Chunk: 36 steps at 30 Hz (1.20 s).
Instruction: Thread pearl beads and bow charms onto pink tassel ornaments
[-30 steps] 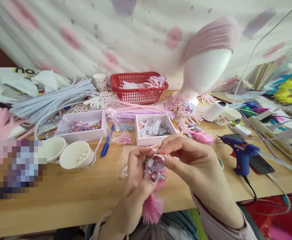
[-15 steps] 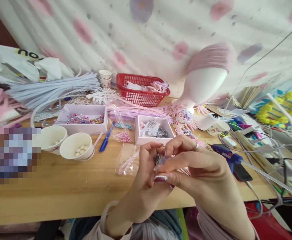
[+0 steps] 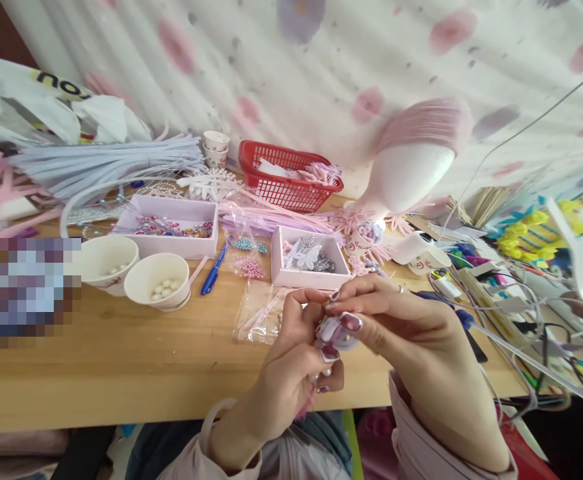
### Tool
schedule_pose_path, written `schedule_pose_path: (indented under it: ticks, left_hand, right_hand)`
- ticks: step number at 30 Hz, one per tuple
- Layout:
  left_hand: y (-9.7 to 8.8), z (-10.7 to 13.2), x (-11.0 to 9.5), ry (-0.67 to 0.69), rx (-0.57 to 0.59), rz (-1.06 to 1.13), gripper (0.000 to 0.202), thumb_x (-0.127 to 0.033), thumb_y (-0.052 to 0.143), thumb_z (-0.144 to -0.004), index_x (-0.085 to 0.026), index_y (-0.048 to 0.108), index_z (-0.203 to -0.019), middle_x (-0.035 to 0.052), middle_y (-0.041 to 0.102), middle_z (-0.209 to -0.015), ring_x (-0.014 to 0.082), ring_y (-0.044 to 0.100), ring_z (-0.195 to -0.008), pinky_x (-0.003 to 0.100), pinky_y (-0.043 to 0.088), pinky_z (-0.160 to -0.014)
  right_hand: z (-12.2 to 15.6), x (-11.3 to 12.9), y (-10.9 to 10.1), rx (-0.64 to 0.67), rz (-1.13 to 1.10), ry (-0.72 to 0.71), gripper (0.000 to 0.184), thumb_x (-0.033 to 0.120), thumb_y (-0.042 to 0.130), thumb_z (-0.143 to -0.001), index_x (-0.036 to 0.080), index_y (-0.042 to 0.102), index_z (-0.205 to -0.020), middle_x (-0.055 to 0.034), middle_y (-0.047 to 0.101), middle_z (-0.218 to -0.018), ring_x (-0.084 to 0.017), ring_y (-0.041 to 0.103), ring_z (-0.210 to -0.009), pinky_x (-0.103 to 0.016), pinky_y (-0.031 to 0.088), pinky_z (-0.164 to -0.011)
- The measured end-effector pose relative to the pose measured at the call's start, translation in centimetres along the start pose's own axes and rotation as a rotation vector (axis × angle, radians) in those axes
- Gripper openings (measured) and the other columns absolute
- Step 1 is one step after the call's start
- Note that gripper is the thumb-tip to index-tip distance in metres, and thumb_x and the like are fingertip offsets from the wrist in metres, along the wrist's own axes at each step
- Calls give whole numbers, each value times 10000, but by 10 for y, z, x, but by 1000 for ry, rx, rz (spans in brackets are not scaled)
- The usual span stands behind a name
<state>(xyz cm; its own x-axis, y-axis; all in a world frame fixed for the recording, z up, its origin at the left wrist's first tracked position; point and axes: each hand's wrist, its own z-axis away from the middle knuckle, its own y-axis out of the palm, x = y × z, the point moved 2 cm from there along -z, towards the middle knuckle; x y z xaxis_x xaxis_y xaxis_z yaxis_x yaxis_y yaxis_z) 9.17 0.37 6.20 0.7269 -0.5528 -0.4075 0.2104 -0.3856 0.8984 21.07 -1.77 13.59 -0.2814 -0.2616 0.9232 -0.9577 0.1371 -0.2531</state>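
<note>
Between my two hands is a small pale lilac ornament (image 3: 338, 333), with white bead-like bits and a pink strand hanging below. My left hand (image 3: 291, 360) is closed around its left and lower side, thumb pressed on the front. With thumb and fingers, my right hand (image 3: 406, 333) pinches its upper right edge. Fingers cover much of the piece. Just beyond my hands stands a lilac box (image 3: 284, 267) of silver and white flower-shaped pieces. A clear bag (image 3: 256, 327) lies left of my left hand.
Two paper cups (image 3: 136, 287) with white beads stand left, near a blue pen (image 3: 215, 270). Behind are a box of gems (image 3: 201, 245), a red basket (image 3: 281, 190) and a white head form (image 3: 408, 170). A blue glue gun (image 3: 464, 319) and cables lie right.
My hands have turned the ornament so more of its lilac front and pink strand shows. The right thumb has moved up onto its edge. The camera view has shifted slightly.
</note>
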Motion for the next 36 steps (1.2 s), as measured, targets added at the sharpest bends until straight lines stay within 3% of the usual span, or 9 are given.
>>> schedule_pose_path:
  ticks: [5,10,13,18,21,26,32,36]
  left_hand:
    - [1,4,-1,-57,58,9,430,-87,607,-724,-271,469,-1088,-15,490,-1027,45,368,-589,126,287,-419]
    - [-2,4,1,-26,94,-88,484,-16,511,-753,-323,404,-1112,-34,473,-1028,52,328,-567,128,225,-394]
    - [-4,4,0,9,49,-295,484,4,453,-810,-329,371,-1152,-33,470,-1004,64,354,-607,161,285,-466]
    - [-9,5,-8,62,-35,-820,496,4,424,-873,-331,313,-1222,20,491,-1185,144,533,-991,313,460,-850]
    - [-12,3,-11,53,-57,-1050,484,-35,441,-908,-335,282,-1253,54,470,-1297,187,546,-1142,380,460,-965]
    - [-9,-5,-14,187,-81,-1353,477,12,442,-864,-289,309,-1210,71,453,-1246,201,529,-1193,367,469,-1006]
    - [-10,-12,-10,230,-201,-1411,430,-64,506,-917,-283,317,-1236,99,423,-1319,213,566,-1176,392,504,-985]
    - [-19,-14,-8,413,-352,-1434,400,-88,617,-875,-284,379,-1131,97,457,-1311,243,592,-1177,400,526,-940]
  right_hand:
    - [2,-5,-2,-29,-3,26,96,178,795,-843,270,823,-844,3,733,-889,-117,675,-826,-181,548,-722]
    - [12,-19,2,-110,-97,76,62,255,767,-885,280,777,-829,28,691,-851,-100,651,-804,-157,536,-724]
    - [17,-30,5,-134,-110,113,88,243,725,-920,281,772,-856,22,706,-923,-104,663,-863,-159,529,-753]
    - [22,-53,12,-143,-188,185,73,243,699,-936,276,751,-897,-10,735,-1142,-188,668,-1097,-263,509,-909]
    - [25,-69,16,-206,-295,247,37,246,709,-932,281,717,-922,7,738,-1067,-171,669,-1031,-247,506,-847]
    - [27,-85,23,-230,-488,335,59,276,749,-905,256,699,-881,49,662,-809,-103,600,-731,-192,476,-691]
    - [24,-85,25,-369,-431,253,43,260,726,-914,250,689,-894,22,658,-804,-142,612,-735,-249,507,-722]
    - [22,-87,22,-488,-288,201,60,240,657,-957,246,664,-898,-5,669,-863,-168,635,-806,-286,522,-779]
